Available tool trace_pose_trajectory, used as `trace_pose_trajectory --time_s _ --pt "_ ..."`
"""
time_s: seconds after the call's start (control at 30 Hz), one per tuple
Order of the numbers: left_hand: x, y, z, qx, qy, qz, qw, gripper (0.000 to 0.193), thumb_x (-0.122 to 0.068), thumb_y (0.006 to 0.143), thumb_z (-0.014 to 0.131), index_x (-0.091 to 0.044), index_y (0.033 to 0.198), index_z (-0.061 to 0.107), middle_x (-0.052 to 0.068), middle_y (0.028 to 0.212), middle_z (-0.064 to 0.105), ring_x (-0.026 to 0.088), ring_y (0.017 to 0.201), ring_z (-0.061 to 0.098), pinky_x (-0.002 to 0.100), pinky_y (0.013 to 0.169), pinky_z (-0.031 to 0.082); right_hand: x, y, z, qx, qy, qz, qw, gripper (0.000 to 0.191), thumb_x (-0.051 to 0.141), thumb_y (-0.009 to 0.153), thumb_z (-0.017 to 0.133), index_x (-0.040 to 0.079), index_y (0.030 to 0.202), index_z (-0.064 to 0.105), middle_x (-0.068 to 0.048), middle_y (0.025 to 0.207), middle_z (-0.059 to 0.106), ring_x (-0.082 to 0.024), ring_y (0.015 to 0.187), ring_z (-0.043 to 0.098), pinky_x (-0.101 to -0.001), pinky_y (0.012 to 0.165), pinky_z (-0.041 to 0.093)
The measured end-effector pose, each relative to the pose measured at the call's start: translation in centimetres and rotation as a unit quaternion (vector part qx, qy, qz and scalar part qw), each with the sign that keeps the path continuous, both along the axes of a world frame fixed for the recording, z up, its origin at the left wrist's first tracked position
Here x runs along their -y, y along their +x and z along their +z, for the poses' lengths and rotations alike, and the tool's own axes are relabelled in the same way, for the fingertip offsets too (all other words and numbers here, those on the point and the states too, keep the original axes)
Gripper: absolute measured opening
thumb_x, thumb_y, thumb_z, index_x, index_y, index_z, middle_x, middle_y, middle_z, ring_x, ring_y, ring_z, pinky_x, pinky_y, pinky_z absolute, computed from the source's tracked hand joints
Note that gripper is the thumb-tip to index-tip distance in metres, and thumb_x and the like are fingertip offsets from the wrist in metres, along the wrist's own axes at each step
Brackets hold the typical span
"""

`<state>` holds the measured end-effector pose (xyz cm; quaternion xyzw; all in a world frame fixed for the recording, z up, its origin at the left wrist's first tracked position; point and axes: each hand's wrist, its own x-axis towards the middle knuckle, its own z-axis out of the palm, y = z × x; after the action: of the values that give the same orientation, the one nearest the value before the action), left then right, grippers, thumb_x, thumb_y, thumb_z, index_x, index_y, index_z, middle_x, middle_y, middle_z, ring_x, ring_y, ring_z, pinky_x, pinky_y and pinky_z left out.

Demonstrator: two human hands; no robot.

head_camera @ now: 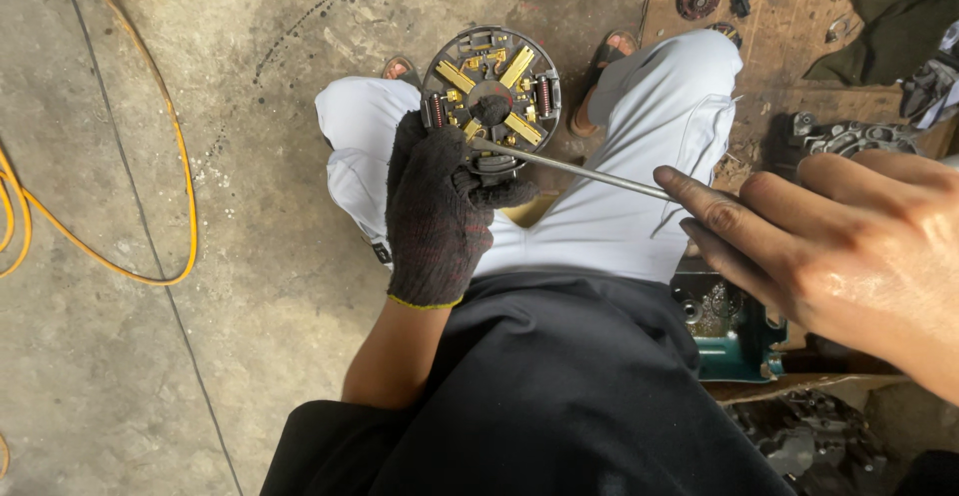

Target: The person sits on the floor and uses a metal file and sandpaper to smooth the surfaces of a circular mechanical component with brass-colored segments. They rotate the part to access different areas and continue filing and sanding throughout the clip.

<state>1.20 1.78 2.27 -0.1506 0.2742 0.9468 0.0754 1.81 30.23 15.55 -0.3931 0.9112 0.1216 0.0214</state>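
Note:
My left hand (437, 206), in a dark knitted glove, holds a round black brush-holder plate (491, 96) with brass brush holders and small springs, raised over my knees. My bare right hand (829, 246) at the right grips a thin metal rod-like tool (579, 168) between its fingers. The tool's tip rests against the lower part of the plate, near my gloved thumb. I am crouching in white trousers and a black top, with sandalled feet visible behind the plate.
An orange cable (120, 206) and a thin black wire lie on the stained concrete floor (250, 86) at left. A wooden board (789, 26) with metal parts sits at upper right. A teal metal housing (734, 331) and grey castings lie at lower right.

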Motion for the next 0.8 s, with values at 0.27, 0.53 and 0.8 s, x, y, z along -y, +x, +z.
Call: trace_pose_trajectory --time_s 0.27,0.53,0.8 --pt "0.4 -0.1 -1.1 0.005 -0.018 0.004 1.0 0.015 -0.012 0.108 0.058 -0.003 0.12 0.056 0.014 0.109 0.064 0.028 0.091 0.07 0.049 0.072 0.065 0.7 0.7 -1.2 -0.06 -0.027 0.017 0.998 0.047 0.034 0.093 0.065 0.023 0.138 0.071 0.002 0.076 0.068 -0.006 0.05 0.05 -0.022 0.044 0.039" --pt "-0.6 0.4 -1.4 -0.12 -0.297 0.03 0.947 0.022 -0.017 0.111 0.06 0.001 0.125 0.058 0.009 0.12 0.057 0.022 0.109 0.065 0.048 0.086 0.068 2.1 2.8 -1.4 -0.018 -0.001 -0.035 0.999 0.052 0.033 0.092 0.069 0.021 0.142 0.069 0.009 0.059 0.06 -0.006 0.047 0.05 -0.0218 0.042 0.043" --pt "-0.3 -1.0 0.3 0.058 -0.037 0.027 0.997 0.021 -0.011 0.098 0.051 -0.003 0.118 0.053 0.012 0.105 0.065 0.024 0.089 0.069 0.043 0.069 0.066 0.6 1.4 -1.9 0.011 0.005 -0.041 0.999 0.049 0.043 0.088 0.063 0.027 0.133 0.075 0.006 0.062 0.066 -0.007 0.045 0.057 -0.0234 0.042 0.046"
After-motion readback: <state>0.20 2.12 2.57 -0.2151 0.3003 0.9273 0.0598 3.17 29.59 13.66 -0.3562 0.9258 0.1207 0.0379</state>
